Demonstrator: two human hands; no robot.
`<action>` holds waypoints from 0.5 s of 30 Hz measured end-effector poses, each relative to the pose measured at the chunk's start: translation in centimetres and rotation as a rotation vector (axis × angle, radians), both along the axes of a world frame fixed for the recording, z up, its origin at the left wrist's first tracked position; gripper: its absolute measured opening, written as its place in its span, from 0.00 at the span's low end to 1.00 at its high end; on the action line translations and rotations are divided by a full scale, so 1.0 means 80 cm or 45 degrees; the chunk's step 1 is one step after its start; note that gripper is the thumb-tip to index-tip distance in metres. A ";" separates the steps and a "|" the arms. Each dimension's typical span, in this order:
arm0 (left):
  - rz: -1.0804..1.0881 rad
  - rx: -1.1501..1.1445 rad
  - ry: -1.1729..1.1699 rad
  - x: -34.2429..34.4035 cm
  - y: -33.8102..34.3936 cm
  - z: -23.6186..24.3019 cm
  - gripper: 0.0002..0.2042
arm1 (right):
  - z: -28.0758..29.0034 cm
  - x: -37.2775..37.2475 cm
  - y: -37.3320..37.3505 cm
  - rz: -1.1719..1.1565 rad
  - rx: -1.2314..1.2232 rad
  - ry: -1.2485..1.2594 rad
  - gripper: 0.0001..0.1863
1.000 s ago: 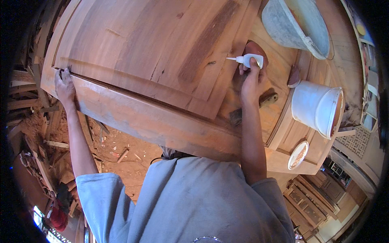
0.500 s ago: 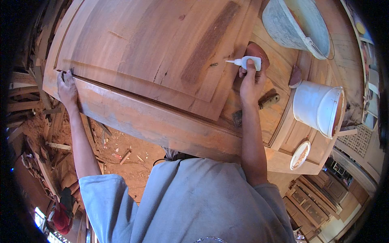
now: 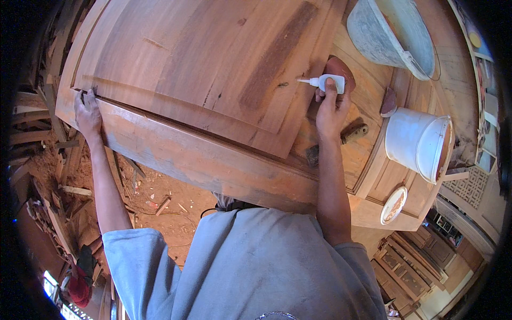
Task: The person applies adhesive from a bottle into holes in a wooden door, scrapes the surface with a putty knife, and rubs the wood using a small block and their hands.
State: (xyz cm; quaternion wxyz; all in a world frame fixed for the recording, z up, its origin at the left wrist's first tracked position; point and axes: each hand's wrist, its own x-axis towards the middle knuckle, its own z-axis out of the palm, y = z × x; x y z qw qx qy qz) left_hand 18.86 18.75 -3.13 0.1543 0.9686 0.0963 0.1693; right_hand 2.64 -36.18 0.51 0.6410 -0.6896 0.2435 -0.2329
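Squeeze bottle (image 3: pixel 339 85), white and slim-nozzled: our right fingers (image 3: pixel 331 93) grip it; our left fingers (image 3: pixel 79 100) touch the framed wooden panel (image 3: pixel 186 69), grip unclear.

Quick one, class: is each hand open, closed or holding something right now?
Left hand: resting on the wooden panel near its left corner; whether it grips cannot be told.
Right hand: closed, holding a white bottle.

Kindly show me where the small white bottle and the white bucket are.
Small white bottle (image 3: pixel 338 84): head view, right part of its body.
White bucket (image 3: pixel 408 137): head view, on its side wall.
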 end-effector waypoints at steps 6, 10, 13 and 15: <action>-0.015 0.002 -0.014 -0.001 -0.003 0.002 0.34 | -0.001 0.000 -0.001 -0.008 -0.016 0.024 0.12; -0.004 0.009 -0.005 0.000 -0.001 0.000 0.33 | -0.001 0.001 -0.001 -0.001 -0.026 0.014 0.12; -0.006 0.028 -0.017 0.000 0.003 -0.002 0.33 | -0.003 0.000 -0.002 0.022 -0.039 0.006 0.12; -0.008 0.030 -0.017 0.000 0.002 -0.002 0.33 | -0.003 0.000 -0.003 0.029 -0.033 0.001 0.12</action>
